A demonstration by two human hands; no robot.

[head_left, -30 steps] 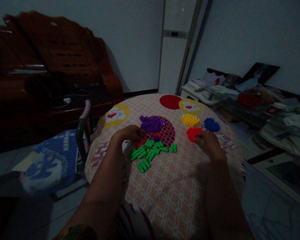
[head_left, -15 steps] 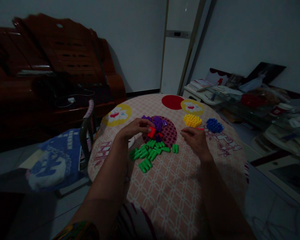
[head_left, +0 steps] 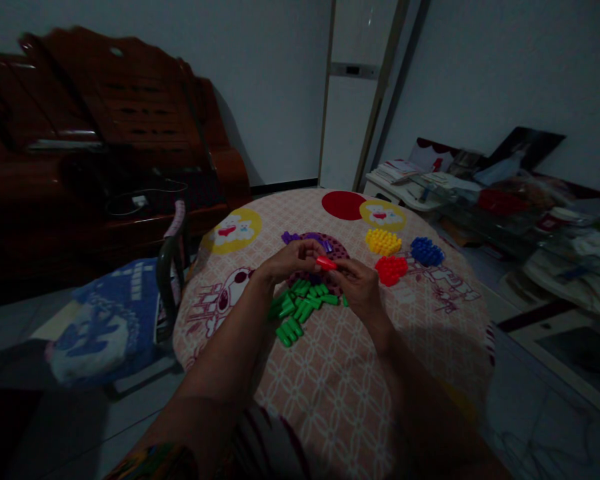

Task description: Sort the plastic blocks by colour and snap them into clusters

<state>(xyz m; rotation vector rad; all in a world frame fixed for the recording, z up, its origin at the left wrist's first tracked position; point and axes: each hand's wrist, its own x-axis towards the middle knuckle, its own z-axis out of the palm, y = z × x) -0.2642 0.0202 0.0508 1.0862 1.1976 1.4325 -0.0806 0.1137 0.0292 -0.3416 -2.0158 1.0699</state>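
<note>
Over the middle of the round table, my left hand (head_left: 294, 259) and my right hand (head_left: 359, 283) meet at a small red plastic building block (head_left: 326, 263). Fingers of both hands pinch it from either side. Below them lies a loose heap of green building blocks (head_left: 305, 303). Purple blocks (head_left: 291, 237) lie behind my left hand, partly hidden by it. To the right of my right hand sits a cluster of red blocks (head_left: 391, 270). A yellow cluster (head_left: 383, 241) and a blue cluster (head_left: 427, 251) stand beyond it.
A patterned cloth covers the round table (head_left: 325, 373). At its left stands a chair with a blue cushion (head_left: 110, 320); a wooden bench (head_left: 130, 113) is behind. A cluttered glass-topped stand (head_left: 510, 227) runs along the right.
My right hand has moved left from the red cluster, uncovering it, and now meets my left hand. The red block has risen slightly to the right and is held between both hands.
</note>
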